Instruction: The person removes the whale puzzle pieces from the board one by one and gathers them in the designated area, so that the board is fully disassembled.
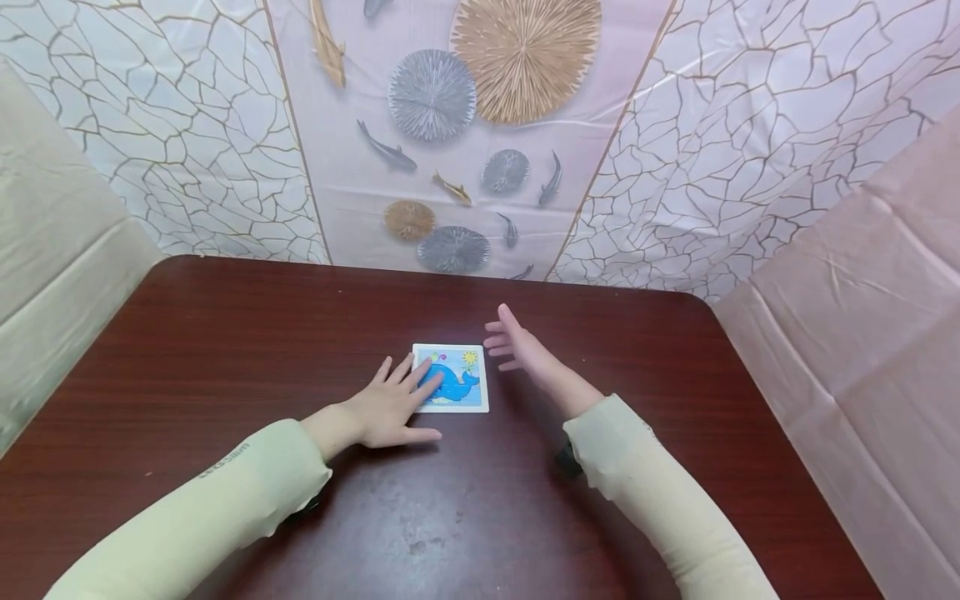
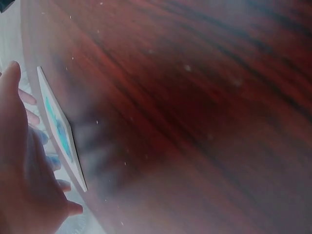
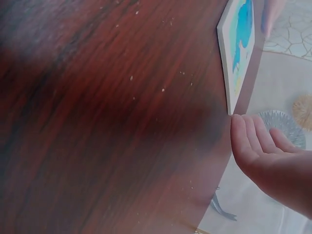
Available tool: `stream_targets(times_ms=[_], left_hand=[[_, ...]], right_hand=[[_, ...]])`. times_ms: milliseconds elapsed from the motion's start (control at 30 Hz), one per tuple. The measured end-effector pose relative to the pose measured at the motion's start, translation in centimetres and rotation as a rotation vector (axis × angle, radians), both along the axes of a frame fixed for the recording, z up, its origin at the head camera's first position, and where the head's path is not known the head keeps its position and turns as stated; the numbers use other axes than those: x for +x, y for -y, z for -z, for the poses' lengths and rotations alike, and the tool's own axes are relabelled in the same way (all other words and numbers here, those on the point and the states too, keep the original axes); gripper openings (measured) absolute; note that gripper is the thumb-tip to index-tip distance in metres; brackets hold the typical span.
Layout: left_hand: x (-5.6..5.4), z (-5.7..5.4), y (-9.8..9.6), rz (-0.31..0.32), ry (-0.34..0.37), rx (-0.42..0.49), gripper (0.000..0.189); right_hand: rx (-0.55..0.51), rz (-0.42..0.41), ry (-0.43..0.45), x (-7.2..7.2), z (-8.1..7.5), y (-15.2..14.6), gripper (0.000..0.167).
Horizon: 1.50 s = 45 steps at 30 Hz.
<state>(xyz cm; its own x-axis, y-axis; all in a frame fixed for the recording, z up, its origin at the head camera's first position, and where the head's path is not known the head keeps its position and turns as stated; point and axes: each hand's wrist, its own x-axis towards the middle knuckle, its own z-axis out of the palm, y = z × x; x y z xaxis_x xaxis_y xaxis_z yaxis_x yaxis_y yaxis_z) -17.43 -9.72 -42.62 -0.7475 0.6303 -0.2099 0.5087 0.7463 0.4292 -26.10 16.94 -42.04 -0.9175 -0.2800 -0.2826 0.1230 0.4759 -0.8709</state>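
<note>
A flat square picture board [image 1: 474, 398] with a white border lies on the dark wooden table; it shows a blue whale and a yellow sun. In the head view, my left hand [image 1: 390, 407] is spread with its fingertips over the board's left side, hiding part of the whale. The left wrist view shows the board [image 2: 61, 129] edge-on beside that hand [image 2: 29, 161]. To the right of the board, my right hand [image 1: 522, 346] is held sideways with extended fingers and holds nothing. In the right wrist view, its fingertips [image 3: 237, 117] appear right at the board's corner.
The reddish-brown table [image 1: 247, 333] has rounded far corners. Behind it hangs a patterned cloth [image 1: 450, 192] with fish and round motifs, and pale draped panels [image 1: 847, 350] stand at both sides. Light specks dot the tabletop.
</note>
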Motion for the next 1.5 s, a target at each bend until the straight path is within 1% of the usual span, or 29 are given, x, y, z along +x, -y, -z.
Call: stream_targets(times_ms=[67,100,167,200,267,400,467,500,533,600,700,767,1033,1067,1267,1400,1500], left_hand=[[-0.1,0.1,-0.3,0.006,0.011,-0.011,0.093],[-0.2,0.1,-0.5,0.008,0.016,-0.017,0.093],[-0.3,0.1,-0.7,0.010,0.024,-0.027,0.092],[-0.3,0.1,-0.8,0.011,0.025,-0.031,0.092],[-0.4,0.2,-1.0,0.011,0.031,-0.040,0.092],[-0.4,0.2,-1.2,0.007,0.035,-0.049,0.091],[-0.4,0.2,-1.3,0.006,0.036,-0.052,0.091],[-0.4,0.3,-1.3,0.006,0.036,-0.054,0.091],[-0.4,0.3,-1.3,0.006,0.035,-0.055,0.090],[-0.5,0.4,-1.3,0.008,0.036,-0.058,0.090],[-0.5,0.4,-1.3,0.010,0.035,-0.061,0.090],[-0.5,0.4,-1.3,0.011,0.034,-0.062,0.091],[-0.6,0.4,-1.3,0.011,0.027,-0.068,0.091],[-0.6,0.4,-1.3,0.011,0.027,-0.068,0.091],[-0.8,0.6,-1.1,0.019,0.034,-0.063,0.090],[-0.8,0.6,-1.1,0.015,0.034,-0.067,0.090],[-0.7,0.5,-1.2,0.008,0.034,-0.073,0.091]], right_hand=[[0.002,0.007,0.026,1.2,-1.6,0.9,0.094],[0.009,0.013,0.039,1.7,-2.2,1.3,0.089],[0.033,0.025,0.051,2.0,-2.5,1.9,0.085],[0.041,0.028,0.056,1.9,-2.3,1.9,0.086],[0.056,0.040,0.057,0.9,-0.9,1.7,0.088],[0.050,0.049,0.063,-2.6,3.9,0.6,0.098],[0.043,0.045,0.066,-3.2,4.8,0.4,0.102],[0.053,0.034,0.067,-3.1,4.6,0.5,0.101],[0.059,0.030,0.068,-2.6,3.9,0.8,0.100],[0.072,0.017,0.057,-1.5,2.2,1.3,0.098],[0.105,0.006,0.049,0.4,-0.5,2.3,0.089],[0.117,0.002,0.039,0.9,-1.2,2.6,0.088],[0.172,0.007,0.022,1.1,-1.5,3.1,0.088],[0.179,0.015,0.032,1.5,-2.0,3.3,0.084],[0.267,0.042,0.035,1.8,-2.0,3.7,0.083],[0.287,0.044,0.040,1.4,-1.4,3.5,0.085],[0.294,0.047,0.037,0.0,0.4,3.0,0.090]])
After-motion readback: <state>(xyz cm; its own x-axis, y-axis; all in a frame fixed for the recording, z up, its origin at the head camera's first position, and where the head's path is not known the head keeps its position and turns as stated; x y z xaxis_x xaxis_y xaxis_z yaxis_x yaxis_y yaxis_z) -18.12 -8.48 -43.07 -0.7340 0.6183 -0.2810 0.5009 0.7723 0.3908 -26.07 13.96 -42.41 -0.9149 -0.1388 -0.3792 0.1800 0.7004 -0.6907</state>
